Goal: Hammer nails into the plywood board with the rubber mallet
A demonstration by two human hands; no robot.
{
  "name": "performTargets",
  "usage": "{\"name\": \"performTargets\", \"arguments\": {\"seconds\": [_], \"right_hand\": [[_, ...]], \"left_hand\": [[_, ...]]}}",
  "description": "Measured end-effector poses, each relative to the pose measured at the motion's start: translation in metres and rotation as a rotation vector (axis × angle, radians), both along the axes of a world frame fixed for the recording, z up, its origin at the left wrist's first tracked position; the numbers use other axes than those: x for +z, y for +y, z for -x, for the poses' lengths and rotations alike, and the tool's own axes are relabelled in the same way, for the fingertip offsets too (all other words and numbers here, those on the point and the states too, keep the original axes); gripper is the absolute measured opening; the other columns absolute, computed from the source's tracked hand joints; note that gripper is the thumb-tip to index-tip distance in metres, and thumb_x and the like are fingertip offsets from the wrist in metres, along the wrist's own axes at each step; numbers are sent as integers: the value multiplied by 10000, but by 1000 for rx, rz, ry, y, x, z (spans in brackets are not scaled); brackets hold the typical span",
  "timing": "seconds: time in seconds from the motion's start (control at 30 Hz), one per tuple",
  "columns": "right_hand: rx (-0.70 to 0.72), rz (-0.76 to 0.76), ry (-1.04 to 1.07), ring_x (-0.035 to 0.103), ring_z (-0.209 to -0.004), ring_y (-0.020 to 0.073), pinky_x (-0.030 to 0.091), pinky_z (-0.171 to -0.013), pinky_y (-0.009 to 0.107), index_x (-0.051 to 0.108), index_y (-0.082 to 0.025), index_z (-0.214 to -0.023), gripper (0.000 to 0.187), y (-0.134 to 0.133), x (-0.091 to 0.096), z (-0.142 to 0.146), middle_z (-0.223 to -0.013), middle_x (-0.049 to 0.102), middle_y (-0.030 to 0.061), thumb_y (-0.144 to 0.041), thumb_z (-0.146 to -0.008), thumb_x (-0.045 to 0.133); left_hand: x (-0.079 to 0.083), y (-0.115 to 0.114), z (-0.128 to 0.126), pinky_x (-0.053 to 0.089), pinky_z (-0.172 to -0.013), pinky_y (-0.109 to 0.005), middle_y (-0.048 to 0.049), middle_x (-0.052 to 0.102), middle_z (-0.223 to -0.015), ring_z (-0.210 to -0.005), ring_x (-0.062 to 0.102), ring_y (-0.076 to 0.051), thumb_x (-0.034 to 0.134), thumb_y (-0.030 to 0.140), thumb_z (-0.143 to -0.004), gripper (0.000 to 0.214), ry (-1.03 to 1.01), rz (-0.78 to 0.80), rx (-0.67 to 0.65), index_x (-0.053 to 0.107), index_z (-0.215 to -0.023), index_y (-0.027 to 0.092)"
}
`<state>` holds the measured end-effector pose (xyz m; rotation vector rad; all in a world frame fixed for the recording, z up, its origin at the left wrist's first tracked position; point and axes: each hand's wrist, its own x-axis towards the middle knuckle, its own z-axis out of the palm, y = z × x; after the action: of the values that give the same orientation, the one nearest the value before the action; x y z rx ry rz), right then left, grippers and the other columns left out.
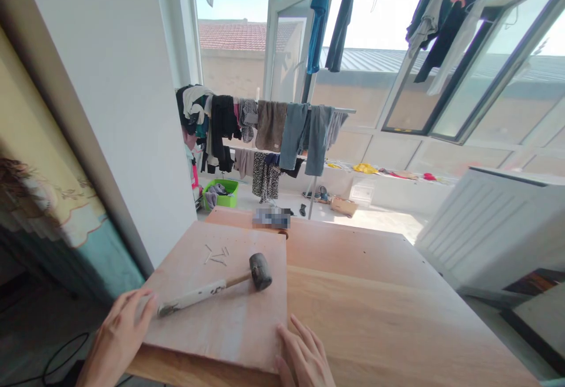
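Note:
A flat pale wooden board (229, 334) lies on the wooden table (375, 310). On it rests a mallet (260, 271) with a black head and a white-wrapped handle, the head pointing right. Several thin, light-coloured pegs or nails (218, 255) are scattered behind the mallet. My left hand (118, 334) touches the board's left edge near the handle's end, with its fingers extended. At the right edge, the fingers of my right hand (305, 351) are stretched out, touching the board and table. Neither hand is on the mallet.
Beyond the table stands a drying rack (344, 110) hung with clothes. A green basket (227, 194) and a cardboard box (344, 206) sit on the floor. A white wall (101, 80) and a curtain (57, 198) border the left; a white panel (477, 222) leans at right.

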<state>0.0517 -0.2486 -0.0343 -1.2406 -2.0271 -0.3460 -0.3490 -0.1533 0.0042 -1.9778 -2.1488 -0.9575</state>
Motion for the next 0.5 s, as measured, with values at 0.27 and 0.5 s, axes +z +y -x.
{"name": "performTargets", "arguments": {"seconds": [0.27,0.5], "right_hand": [[-84,-58,82,749,-862,204,628,-747,285,623,-219,-997,180,-2,23,-24,-911,770,49,-260,-990,447],[-128,64,35,761,-850,216,625,-775,267,686,-216,-961,243,-25,13,-83,-895,783,50,-303,-988,461]], "left_hand": [[3,-33,-41,528,-605,-266,-72,659,-922,-754,708,-211,438,590,-850,441,-14,-22,-37,693,-904,233],[-3,-62,-66,545,-582,-200,-13,662,-746,-663,703,-166,454,612,-908,426,-59,-100,-224,702,-872,267]]}}
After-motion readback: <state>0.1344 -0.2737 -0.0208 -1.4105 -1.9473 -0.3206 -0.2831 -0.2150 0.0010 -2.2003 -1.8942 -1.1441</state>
